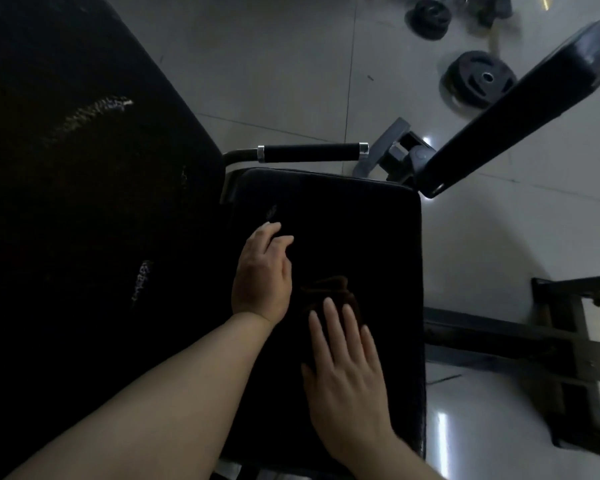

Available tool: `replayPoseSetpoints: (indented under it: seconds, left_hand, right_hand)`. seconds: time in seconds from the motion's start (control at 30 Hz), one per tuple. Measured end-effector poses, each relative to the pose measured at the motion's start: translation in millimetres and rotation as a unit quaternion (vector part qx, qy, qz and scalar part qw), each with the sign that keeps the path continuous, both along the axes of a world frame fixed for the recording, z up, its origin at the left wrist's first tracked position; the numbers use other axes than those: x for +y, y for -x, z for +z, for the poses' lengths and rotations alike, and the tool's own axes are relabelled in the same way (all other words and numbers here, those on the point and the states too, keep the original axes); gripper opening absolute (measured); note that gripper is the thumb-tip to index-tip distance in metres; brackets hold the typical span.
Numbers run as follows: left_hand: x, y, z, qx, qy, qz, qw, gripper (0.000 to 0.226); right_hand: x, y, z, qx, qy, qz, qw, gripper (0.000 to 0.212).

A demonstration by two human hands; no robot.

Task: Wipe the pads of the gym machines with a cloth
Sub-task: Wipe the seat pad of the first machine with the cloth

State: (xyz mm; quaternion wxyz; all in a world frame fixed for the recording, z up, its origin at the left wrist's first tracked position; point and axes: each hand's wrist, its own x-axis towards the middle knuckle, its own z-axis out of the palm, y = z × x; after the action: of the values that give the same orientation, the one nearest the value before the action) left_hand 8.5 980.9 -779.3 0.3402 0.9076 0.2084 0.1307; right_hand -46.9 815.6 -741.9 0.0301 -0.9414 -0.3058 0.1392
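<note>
While the right hand (343,368) lies flat, fingers straight and slightly spread, its fingertips press a dark brown cloth (329,292) onto the black seat pad (378,237) — cloth bunched just ahead of them. Left hand (262,271) rests beside it on the pad, fingers loosely bent, holding nothing. Beyond: a padded handle (310,153), then weight plates (478,79) on the tiled floor (274,64).

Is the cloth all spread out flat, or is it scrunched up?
Scrunched up. The dark brown cloth shows bunched folds on the seat pad, and the right hand presses on it with straight fingers.
</note>
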Motion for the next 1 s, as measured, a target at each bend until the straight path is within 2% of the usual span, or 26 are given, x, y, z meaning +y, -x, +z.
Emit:
replayPoseSetpoints:
  seconds: [0.1,0.2,0.27,0.33,0.47,0.57,0.63,0.7,0.77,0.9,1.0]
  left_hand:
    - [1.0,0.6,-0.7,0.001,-0.006,-0.006,1.0,0.028]
    - [1.3,-0.2,0.8,-0.007,-0.004,-0.003,1.0,0.03]
    - [1.7,1.1,2.1,-0.02,0.007,0.006,1.0,0.031]
    - [1.8,10.0,1.5,-0.031,0.013,0.01,0.999,0.031]
    - [-6.4,32.1,-0.1,-0.027,0.023,-0.003,0.999,0.032]
    - [-12.2,44.2,1.7,-0.015,0.038,-0.015,0.999,0.033]
    - [-20.2,63.5,1.4,-0.006,0.036,-0.044,0.998,0.035]
    - [-29.4,83.4,-1.1,-0.006,0.027,-0.079,0.996,0.035]
    - [-30.4,86.3,-6.1,-0.007,0.018,-0.093,0.995,0.038]
    - [-29.1,78.4,-5.5,0.007,0.004,-0.085,0.996,0.037]
    - [-30.3,82.8,-2.5,0.009,0.003,-0.082,0.997,0.035]
  right_hand:
    - [12.9,-47.0,0.7,-0.018,0.005,0.029,0.999,0.06]
    - [53.1,-123.5,1.3,-0.002,-0.003,-0.072,0.997,0.059]
    - [64.0,-134.7,-1.8,0.005,0.011,-0.111,0.994,0.06]
    - [55.6,-109.9,-3.9,-0.011,0.011,-0.076,0.997,0.06]
    - [16.1,-10.0,-8.3,-0.043,0.005,-0.007,0.999,0.061]
    - [-16.5,50.3,-4.8,-0.025,0.007,0.053,0.998,0.059]
    - [-34.9,62.6,-0.3,-0.008,0.011,0.119,0.993,0.057]
    - [-39.2,36.8,0.0,0.013,0.012,0.155,0.988,0.056]
    - [-25.2,-8.7,-0.6,-0.005,0.008,0.107,0.994,0.054]
    - [14.6,-86.9,0.5,-0.022,0.01,-0.098,0.995,0.056]
    - [15.7,-55.9,-3.2,-0.033,0.024,-0.105,0.994,0.057]
